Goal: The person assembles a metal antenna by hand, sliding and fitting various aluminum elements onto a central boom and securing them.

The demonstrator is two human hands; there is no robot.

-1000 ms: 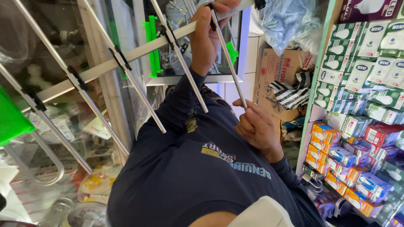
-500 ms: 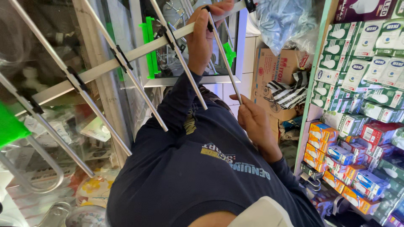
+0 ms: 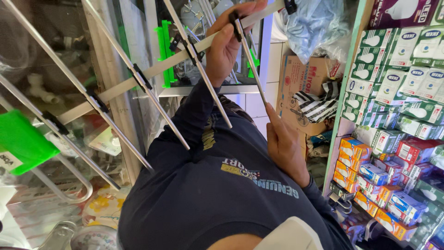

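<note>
Swinging an antenna rod on its bar

Left hand (image 3: 224,48) fingers (image 3: 231,34) are closed round the bar (image 3: 152,69) at the black clip (image 3: 236,23). Right hand (image 3: 286,143) fingertips touch the rod (image 3: 252,62) at its lower end, well below the bar; whether they pinch it I cannot tell. Best to brace the bar firmly and turn the rod slowly, without bending it.

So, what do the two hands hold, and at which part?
Left hand grips the antenna by its long boom; right hand pinches the lower tip of one thin rod.
</note>
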